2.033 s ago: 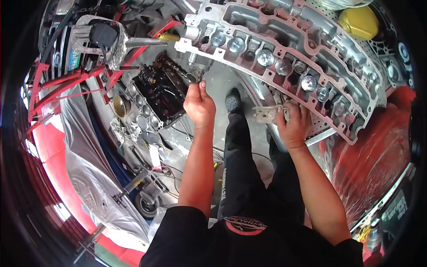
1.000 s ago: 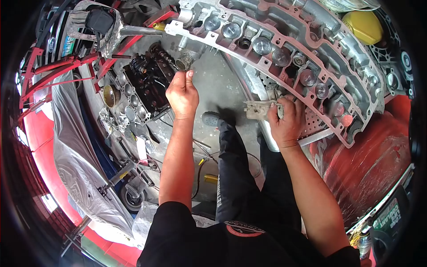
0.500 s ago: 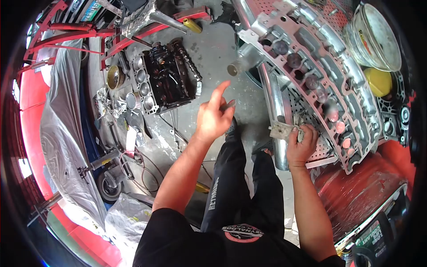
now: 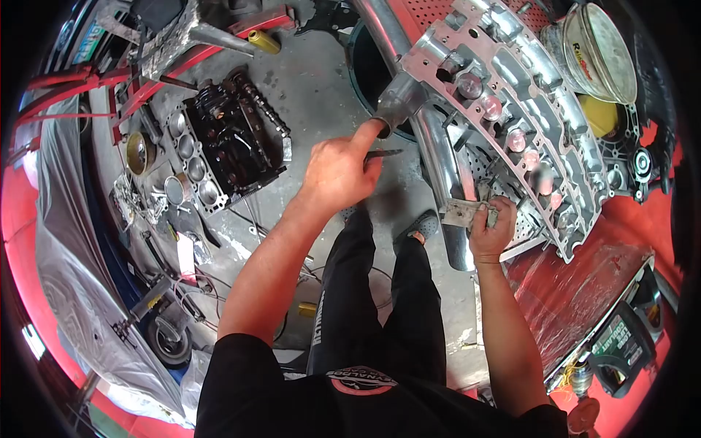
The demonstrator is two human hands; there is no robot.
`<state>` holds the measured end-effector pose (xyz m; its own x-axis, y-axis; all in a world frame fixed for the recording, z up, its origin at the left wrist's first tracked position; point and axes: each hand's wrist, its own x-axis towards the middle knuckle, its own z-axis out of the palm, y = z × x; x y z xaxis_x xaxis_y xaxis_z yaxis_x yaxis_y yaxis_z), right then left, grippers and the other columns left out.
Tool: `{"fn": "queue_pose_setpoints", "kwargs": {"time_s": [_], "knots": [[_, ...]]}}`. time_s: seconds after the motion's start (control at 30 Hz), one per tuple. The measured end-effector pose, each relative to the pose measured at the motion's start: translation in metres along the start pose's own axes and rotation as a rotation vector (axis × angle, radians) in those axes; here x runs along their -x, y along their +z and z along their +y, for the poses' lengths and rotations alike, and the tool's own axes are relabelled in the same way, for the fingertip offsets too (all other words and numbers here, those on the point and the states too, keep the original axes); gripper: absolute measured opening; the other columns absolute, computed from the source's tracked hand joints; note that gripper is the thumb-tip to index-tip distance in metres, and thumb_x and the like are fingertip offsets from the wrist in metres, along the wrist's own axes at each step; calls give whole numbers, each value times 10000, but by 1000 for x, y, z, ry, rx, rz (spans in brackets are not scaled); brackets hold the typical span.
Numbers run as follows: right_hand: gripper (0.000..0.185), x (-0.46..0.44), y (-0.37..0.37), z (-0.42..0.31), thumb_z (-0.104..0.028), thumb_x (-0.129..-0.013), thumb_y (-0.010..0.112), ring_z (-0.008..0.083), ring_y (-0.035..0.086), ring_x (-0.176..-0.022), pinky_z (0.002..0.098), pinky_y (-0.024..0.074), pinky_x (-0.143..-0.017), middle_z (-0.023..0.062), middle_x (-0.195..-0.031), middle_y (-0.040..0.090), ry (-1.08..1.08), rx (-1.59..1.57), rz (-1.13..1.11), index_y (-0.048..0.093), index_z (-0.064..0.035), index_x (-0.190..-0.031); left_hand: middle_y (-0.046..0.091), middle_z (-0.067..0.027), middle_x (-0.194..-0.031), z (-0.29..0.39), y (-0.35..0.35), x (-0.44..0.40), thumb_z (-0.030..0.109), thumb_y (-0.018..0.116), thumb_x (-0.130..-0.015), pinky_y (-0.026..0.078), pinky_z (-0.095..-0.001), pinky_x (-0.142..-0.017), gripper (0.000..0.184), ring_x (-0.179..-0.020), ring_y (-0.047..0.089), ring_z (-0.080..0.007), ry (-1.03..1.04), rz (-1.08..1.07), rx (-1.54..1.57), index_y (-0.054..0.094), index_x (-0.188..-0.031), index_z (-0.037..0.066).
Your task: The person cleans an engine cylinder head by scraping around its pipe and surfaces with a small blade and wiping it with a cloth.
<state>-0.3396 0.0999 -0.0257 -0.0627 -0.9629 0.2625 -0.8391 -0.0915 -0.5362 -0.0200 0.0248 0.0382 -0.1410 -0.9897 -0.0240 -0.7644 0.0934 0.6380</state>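
Cylinder head (image 4: 507, 69): at two o'clock. Judged heavy, stiff, slippery where oily; take hold at both outer ends, not the pipe stub (image 4: 400, 100). My left hand (image 4: 334, 175): index finger extended to the stub; grip on the thin dark piece (image 4: 390, 153), cannot tell. My right hand (image 4: 492, 232), three o'clock: closed on a worn grey piece (image 4: 458, 213).

From my remote seat, I saw the engine block (image 4: 230, 150) on the floor (image 4: 318, 91), well to the left of the cylinder head (image 4: 504, 109). The bucket (image 4: 610, 62) stood to its right, while the coolant jug (image 4: 622, 347) lay to its right on the nearer side.
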Motion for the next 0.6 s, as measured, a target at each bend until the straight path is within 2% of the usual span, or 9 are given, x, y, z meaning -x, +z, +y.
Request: {"fn": "queue_pose_setpoints", "kwargs": {"time_s": [0.13,0.2,0.23,0.3,0.33,0.4,0.5,0.57,0.6], "knots": [[199,0,0,-1,-101,-822,659,356,596,-933,437,485,-815,163,-994,609,15,19,-3,580,-39,-993,616,-97,-670,-2,2,7,86,699,-802,500,-400,-548,421,-584,646,-277,-63,-70,166,560,-1199,109],[199,0,0,0,-100,-822,659,356,596,-933,438,485,-815,163,-992,608,20,26,-6,580,-38,-993,577,-53,-655,-7,9,13,98,681,-878,468,-336,-539,329,-563,584,-149,-122,47,508,547,-1178,76],[199,0,-1,0,-100,-822,659,356,595,-932,439,485,-815,164,-990,606,16,20,-10,579,-38,-993,577,-53,-655,-8,15,25,98,681,-878,468,-336,-539,329,-563,584,-149,-125,47,512,547,-1178,76],[196,-2,1,0,-100,-826,655,354,596,-930,436,486,-815,163,-993,608,-13,15,-2,579,-37,-996,542,-29,-668,-9,30,64,105,649,-931,439,-287,-563,226,-591,502,-84,-350,279,822,543,-1121,43],[195,-1,1,1,-103,-827,657,352,598,-930,432,486,-816,163,-995,608,-6,8,2,581,-37,-995,542,-29,-668,-16,41,84,105,649,-931,439,-287,-563,226,-591,502,-84,-350,287,819,543,-1121,43],[194,1,0,0,-107,-829,659,350,599,-930,428,486,-818,163,-998,609,-5,-6,7,582,-36,-993,528,-33,-666,-31,66,124,88,621,-939,447,-291,-587,258,-596,498,-96,-636,98,311,572,-1189,43],[189,-2,1,1,-118,-832,662,349,602,-928,423,489,-823,164,-1004,610,-9,-15,16,585,-33,-983,516,-30,-645,-32,94,158,72,596,-943,457,-305,-593,363,-593,508,-106,-714,90,437,571,-1305,66],[192,0,0,4,-137,-835,668,351,604,-929,422,492,-826,164,-1002,609,-17,-22,28,589,-32,-975,521,-33,-647,-10,87,148,58,583,-937,469,-307,-608,483,-606,517,-104,-709,109,372,518,-1413,101],[196,1,2,7,-151,-840,669,353,607,-937,427,495,-825,163,-1000,607,-34,-3,33,591,-33,-975,566,-105,-683,5,78,133,77,584,-924,487,-365,-637,459,-629,565,-233,-717,182,359,529,-1380,92]]}}
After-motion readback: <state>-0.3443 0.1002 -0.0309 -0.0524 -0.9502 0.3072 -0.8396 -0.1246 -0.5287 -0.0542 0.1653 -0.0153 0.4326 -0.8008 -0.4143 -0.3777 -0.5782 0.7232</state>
